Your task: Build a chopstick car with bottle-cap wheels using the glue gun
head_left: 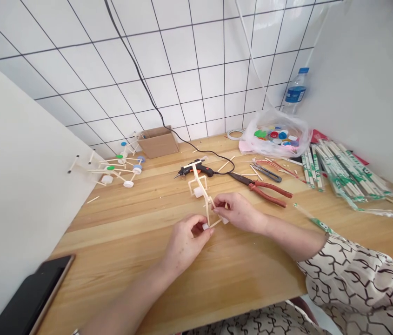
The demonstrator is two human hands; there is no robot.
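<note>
A small frame of thin wooden sticks with white bottle caps (200,190) rests on the wooden table (129,251). My left hand (185,242) pinches a white cap at the near end of a stick on that frame. My right hand (238,211) pinches the opposite end of the same stick, fingers closed. A black hot glue gun (192,168) lies just behind the frame, its cable running up the tiled wall.
Red-handled pliers (264,188) and scissors (268,173) lie right of the glue gun. Packs of wrapped chopsticks (346,177), a bag of coloured caps (276,135) and a water bottle (296,93) sit back right. A cardboard box (157,142), finished stick models (119,167) and a phone (32,293) are left.
</note>
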